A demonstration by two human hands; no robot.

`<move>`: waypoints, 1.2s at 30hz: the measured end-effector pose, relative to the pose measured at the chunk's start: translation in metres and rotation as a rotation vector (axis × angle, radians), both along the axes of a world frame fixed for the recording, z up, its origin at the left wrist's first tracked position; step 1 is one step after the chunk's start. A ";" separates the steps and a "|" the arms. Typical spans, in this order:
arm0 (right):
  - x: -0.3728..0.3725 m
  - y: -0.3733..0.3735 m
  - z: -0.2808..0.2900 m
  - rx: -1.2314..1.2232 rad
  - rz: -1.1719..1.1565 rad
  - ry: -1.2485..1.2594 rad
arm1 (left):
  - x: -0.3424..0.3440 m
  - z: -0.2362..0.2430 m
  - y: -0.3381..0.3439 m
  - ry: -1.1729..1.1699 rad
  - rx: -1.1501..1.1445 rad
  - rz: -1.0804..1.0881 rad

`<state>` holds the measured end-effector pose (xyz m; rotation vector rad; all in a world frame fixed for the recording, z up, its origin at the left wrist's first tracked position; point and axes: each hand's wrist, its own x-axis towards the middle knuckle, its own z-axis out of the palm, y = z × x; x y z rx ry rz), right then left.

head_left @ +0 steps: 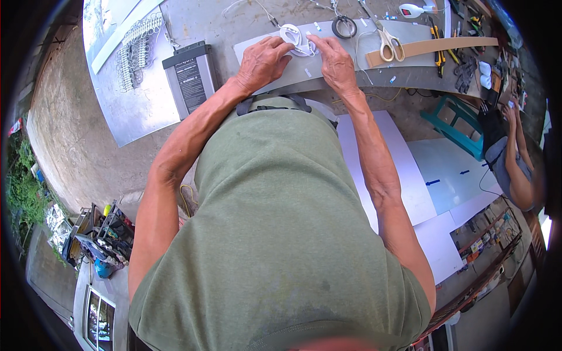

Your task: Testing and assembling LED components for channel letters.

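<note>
A small white curled piece, looped like a bent strip, lies on a grey sheet at the table edge in front of me. The fingers of my left hand are bent and closed on its left side. From the right, my right hand has its thumb and index finger at the piece's other edge, with a tiny white bit beside the fingertip. Small white chips are scattered about. Scissors with cream handles and a black ring-shaped roll lie right of my hands.
A grey boxed unit and a bundle of small wired modules lie left. At right are a brown strip, pliers and a white bottle. A green stool and another person are further right.
</note>
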<state>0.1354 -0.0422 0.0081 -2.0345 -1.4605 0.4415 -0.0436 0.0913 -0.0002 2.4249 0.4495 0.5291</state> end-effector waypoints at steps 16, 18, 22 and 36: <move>0.004 -0.005 -0.012 0.002 -0.016 0.056 | 0.005 0.000 0.010 0.083 -0.275 0.202; 0.008 -0.002 -0.007 -0.039 -0.020 0.139 | 0.003 0.001 0.010 0.123 -0.300 0.183; 0.012 0.002 -0.005 -0.084 -0.109 0.326 | 0.006 0.006 0.009 0.047 -0.104 0.052; -0.013 0.015 0.001 -0.165 -0.444 0.596 | 0.012 -0.006 0.009 0.044 -0.032 -0.077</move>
